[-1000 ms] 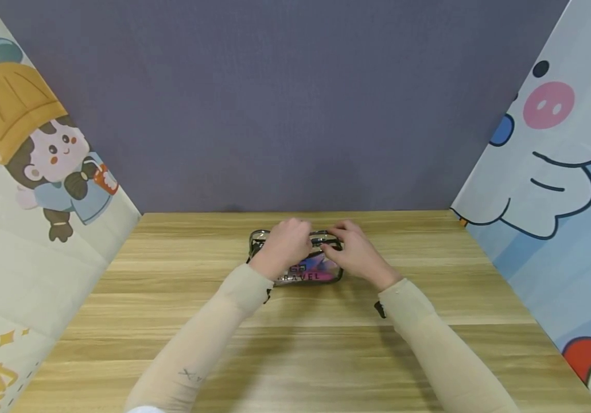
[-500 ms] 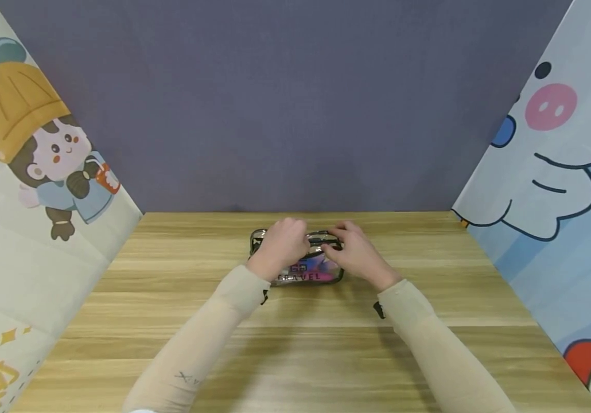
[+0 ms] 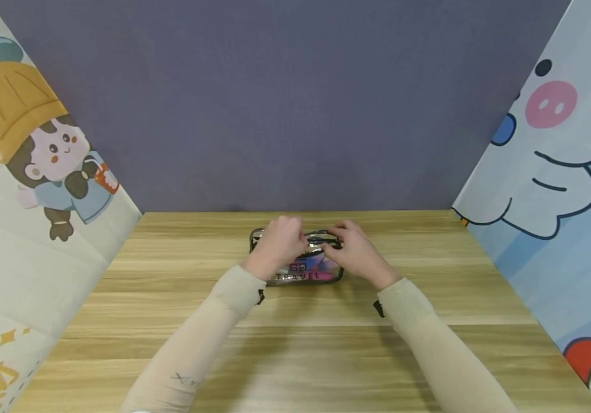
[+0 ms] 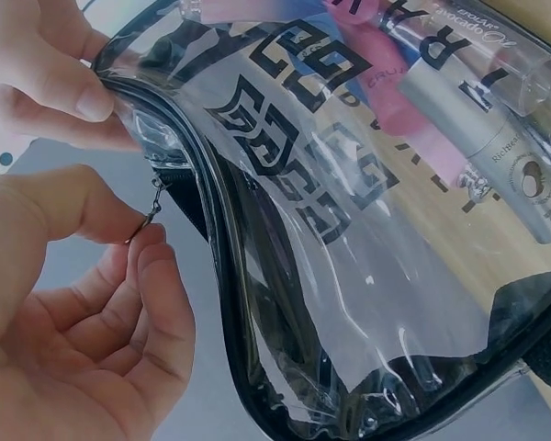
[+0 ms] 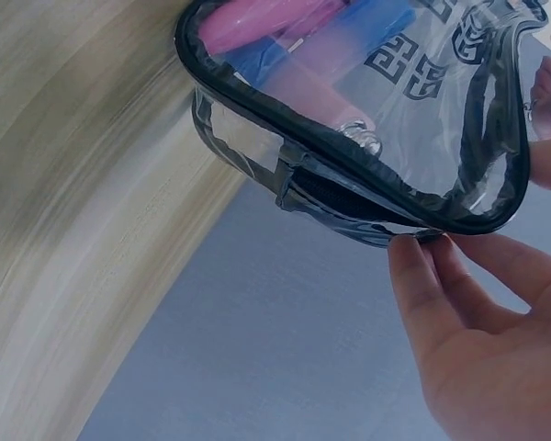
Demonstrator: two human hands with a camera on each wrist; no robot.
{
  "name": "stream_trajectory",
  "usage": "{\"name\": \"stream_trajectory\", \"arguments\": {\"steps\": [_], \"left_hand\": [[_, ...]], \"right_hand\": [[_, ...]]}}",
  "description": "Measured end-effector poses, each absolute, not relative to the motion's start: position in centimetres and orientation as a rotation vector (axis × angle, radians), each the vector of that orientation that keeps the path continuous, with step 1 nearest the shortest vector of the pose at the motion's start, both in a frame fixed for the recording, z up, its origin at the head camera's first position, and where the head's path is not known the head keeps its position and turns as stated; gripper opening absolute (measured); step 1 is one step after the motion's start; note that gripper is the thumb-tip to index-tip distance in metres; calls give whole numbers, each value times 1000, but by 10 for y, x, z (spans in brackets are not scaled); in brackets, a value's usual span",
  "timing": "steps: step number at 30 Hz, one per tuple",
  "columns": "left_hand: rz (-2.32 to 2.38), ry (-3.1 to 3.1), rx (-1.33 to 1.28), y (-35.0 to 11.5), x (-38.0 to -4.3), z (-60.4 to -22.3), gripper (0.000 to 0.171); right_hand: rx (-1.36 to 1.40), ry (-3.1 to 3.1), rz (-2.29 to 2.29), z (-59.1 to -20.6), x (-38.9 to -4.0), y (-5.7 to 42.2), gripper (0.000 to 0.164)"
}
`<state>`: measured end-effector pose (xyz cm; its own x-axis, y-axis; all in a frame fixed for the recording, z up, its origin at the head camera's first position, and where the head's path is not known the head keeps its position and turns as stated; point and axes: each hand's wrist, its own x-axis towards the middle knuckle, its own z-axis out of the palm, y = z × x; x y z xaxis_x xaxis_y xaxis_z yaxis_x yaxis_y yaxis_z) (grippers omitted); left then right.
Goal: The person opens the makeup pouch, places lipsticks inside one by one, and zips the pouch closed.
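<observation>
A clear travel pouch [image 3: 303, 271] with black piping and printed letters stands on the table under both hands. My left hand [image 3: 277, 244] is over its top edge; in the left wrist view thumb and forefinger pinch a small metal zipper pull [image 4: 151, 216]. At the pouch's top right, my right hand [image 3: 358, 255] grips the edge between thumb and fingers. Through the clear plastic show a silver tube [image 4: 496, 147], a pink tube [image 4: 386, 92] and something blue [image 5: 363, 29]. How far the zipper runs open cannot be told.
The wood-grain table [image 3: 326, 361] reaches back to a grey upright panel [image 3: 295, 115]. Cartoon-printed sheets flank it, the left sheet [image 3: 22, 264] cream and the right sheet [image 3: 543, 264] white and blue.
My left hand has slid a little to the left along the pouch's top, uncovering more of the printed word. My right hand keeps its place, and the pouch stays put.
</observation>
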<state>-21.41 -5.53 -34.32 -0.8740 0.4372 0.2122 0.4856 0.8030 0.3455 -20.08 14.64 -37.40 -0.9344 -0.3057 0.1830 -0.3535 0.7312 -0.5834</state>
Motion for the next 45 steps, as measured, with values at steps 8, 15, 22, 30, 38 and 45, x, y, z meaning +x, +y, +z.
{"name": "stream_trajectory", "arguments": {"steps": [8,15,22,30,38,45], "left_hand": [[-673,-2896,-699,-58,-213,-341,25],[-728,-2895,-682,-60,-212,-340,27],[-695,-2871,-673,-64,-211,-339,27],[-722,-2864,-687,-66,-210,-338,36],[-797,-2891,-658,-68,-211,-338,26],[-799,-2918,-643,-70,-210,-336,22]], "right_hand": [[541,-2862,974,-374,-202,147,60],[531,-2868,977,-373,-202,146,60],[526,-2869,964,-376,-204,145,59],[527,-2855,963,-372,-201,143,59],[502,-2885,945,-374,-202,145,61],[504,-2885,955,-372,-202,144,61]]}}
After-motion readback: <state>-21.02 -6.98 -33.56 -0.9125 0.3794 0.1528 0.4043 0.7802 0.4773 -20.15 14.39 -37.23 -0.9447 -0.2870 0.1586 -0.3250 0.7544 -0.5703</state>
